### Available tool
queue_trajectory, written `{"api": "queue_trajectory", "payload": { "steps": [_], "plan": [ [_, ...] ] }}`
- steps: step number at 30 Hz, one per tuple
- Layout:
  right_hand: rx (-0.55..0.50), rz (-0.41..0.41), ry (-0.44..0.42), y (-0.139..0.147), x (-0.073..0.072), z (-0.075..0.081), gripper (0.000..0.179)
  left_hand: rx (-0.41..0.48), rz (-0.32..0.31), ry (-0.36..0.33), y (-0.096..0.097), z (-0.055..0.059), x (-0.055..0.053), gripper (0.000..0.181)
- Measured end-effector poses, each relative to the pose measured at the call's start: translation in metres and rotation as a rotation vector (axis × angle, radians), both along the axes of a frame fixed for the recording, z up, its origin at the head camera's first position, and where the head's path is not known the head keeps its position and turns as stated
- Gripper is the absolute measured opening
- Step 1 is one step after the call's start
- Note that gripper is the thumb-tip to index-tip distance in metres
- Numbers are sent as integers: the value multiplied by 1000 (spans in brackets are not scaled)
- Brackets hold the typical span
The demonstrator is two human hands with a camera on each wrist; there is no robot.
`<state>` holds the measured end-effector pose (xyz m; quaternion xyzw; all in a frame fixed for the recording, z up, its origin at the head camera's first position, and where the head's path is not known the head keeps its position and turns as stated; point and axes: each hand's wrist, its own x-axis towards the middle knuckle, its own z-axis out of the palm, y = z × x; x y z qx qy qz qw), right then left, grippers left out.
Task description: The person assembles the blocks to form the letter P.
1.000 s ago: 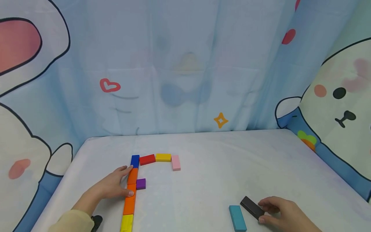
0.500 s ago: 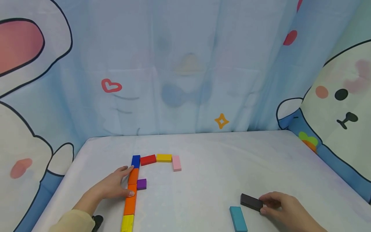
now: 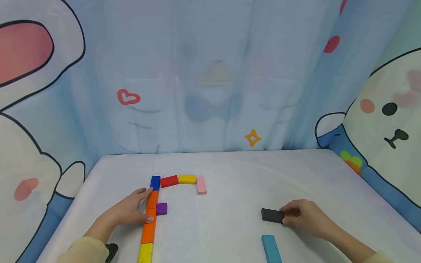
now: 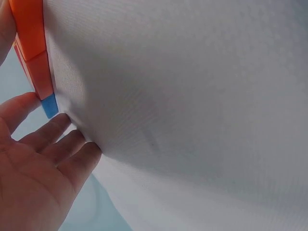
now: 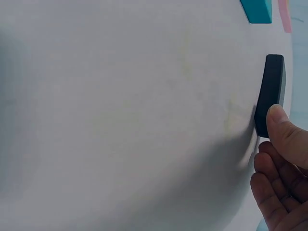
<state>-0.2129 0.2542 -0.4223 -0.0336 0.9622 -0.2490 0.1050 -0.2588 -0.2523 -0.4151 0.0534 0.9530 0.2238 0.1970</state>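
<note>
In the head view my right hand (image 3: 307, 218) pinches one end of a black block (image 3: 271, 215) between thumb and fingers; the block's far end points left. The right wrist view shows the thumb pressed on this black block (image 5: 271, 89). My left hand (image 3: 129, 209) rests along a column of blocks, its thumb on an orange block (image 3: 149, 228) and its index fingertip near the join of another orange block (image 3: 152, 199) and a blue block (image 3: 155, 183). From the left wrist, the fingers (image 4: 72, 144) look fairly straight, touching the white cloth.
A yellow block (image 3: 145, 252) ends the column nearest me. Red (image 3: 169, 180), yellow (image 3: 187, 179) and pink (image 3: 201, 185) blocks run right from the blue one. A purple block (image 3: 161, 208) sits beside the column. One teal block (image 3: 271, 249) lies nearer me.
My right hand has carried the black block forward and left, away from the teal block, and turned it from slanted to nearly crosswise. My left hand stays on the column.
</note>
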Motion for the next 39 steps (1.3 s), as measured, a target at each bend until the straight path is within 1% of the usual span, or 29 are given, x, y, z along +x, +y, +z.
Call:
{"api": "queue_trajectory", "payload": {
  "steps": [6,12,16,21,30,36,39],
  "plan": [
    [1,68,22,-22,-18,5,27,3,-1,7,1,0,0,97],
    [7,95,30,-51,-31,6,25,-1,6,12,2,0,1,97],
    [6,109,27,-71,-37,7,24,0,8,10,2,0,1,97],
    [0,153,47,-94,-42,8,24,-1,1,15,2,0,0,97],
    [-18,204,46,-136,-47,10,22,-7,4,18,1,0,0,96],
    [-36,240,64,-155,-50,9,21,-14,6,23,2,0,0,96],
    [-47,244,59,-163,-51,9,22,-14,7,25,1,0,0,96]
  ]
}}
